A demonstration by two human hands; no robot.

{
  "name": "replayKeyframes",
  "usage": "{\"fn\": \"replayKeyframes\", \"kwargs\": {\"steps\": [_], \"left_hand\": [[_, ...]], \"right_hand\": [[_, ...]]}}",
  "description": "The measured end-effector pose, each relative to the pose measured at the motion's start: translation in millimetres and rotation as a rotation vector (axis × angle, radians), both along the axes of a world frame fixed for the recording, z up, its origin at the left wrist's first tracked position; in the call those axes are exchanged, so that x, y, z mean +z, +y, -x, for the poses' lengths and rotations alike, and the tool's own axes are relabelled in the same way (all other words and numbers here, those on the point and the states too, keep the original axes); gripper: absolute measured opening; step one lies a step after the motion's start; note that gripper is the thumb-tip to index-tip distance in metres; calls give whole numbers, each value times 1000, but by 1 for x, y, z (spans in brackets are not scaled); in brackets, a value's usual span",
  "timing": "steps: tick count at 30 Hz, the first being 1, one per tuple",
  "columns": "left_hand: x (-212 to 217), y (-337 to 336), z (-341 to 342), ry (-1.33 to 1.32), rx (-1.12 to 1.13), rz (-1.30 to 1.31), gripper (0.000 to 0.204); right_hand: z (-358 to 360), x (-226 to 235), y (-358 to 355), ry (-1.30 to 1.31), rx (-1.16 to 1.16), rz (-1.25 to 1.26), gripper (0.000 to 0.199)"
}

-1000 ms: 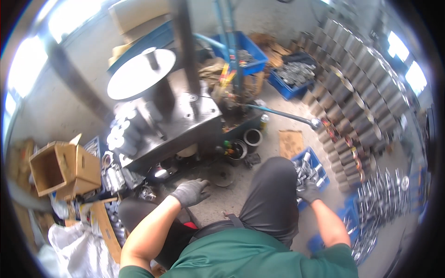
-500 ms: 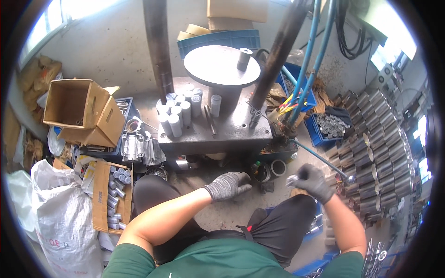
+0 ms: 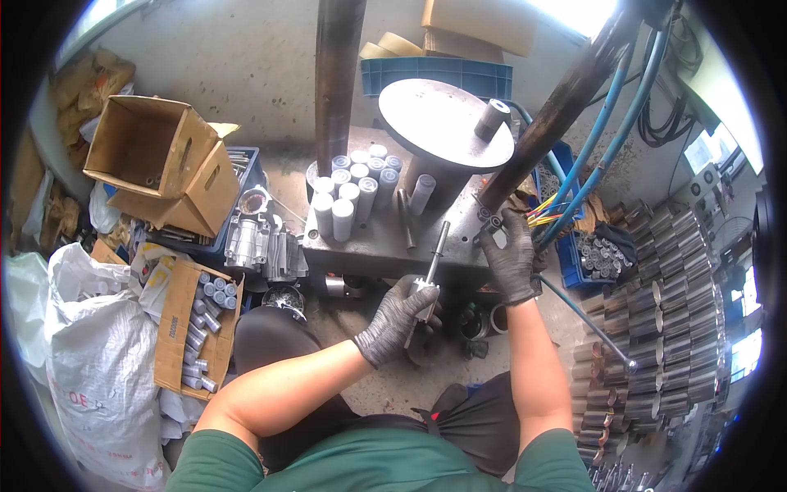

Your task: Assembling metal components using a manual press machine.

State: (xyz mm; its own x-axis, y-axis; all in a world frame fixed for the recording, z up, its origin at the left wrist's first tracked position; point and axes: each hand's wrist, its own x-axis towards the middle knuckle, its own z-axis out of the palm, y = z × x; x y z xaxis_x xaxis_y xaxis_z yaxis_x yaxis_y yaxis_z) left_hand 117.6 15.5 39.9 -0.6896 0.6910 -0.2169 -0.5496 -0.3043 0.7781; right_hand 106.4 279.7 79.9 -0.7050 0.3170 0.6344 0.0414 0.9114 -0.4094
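Dark grey knit gloves on both hands [image 3: 393,320], green short-sleeved shirt.

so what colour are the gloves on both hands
Dark grey, on the left hand and the right hand; the head view shows them clearly.

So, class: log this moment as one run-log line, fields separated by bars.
left hand: grips metal rod | right hand: on press table edge | grey cylinders: upright on table
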Motion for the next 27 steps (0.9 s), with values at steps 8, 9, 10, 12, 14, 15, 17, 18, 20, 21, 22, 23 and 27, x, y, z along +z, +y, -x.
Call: {"fn": "replayKeyframes", "kwargs": {"steps": [8,9,10,12,14,15,17,18,20,21,22,23,27], "left_hand": [[-10,6,-5,-48,-34,37,48],[-11,6,-5,-53,-37,30,48],[-12,6,-6,-55,-39,35,48],[-13,7,-6,-57,-47,43,49],[-14,7,-6,-65,-44,52,49],[-15,8,-5,-68,-41,56,49],[-16,9,-5,-59,-39,63,49],[-16,9,-5,-54,-37,67,49],[-18,10,-5,-49,-33,61,48],[-19,10,-5,-45,-30,58,48],[-20,10,-5,-45,-28,58,48],[-20,10,-5,-46,-25,58,48],[-20,9,-5,-37,-8,85,48]], "right_hand": [[24,-33,12,-235,-104,398,77],[26,-35,12,-202,-68,433,75],[26,-37,13,-168,-32,469,73],[26,-43,17,-139,9,482,71],[25,-48,23,-142,18,432,70],[25,-51,26,-132,43,442,70],[24,-55,28,-91,96,461,70],[24,-56,29,-112,84,492,69],[23,-56,28,-147,64,559,66],[23,-55,28,-75,103,469,62],[21,-54,27,-17,115,392,58],[20,-52,27,42,128,315,54],[6,-42,32,88,128,-2,34]]}}
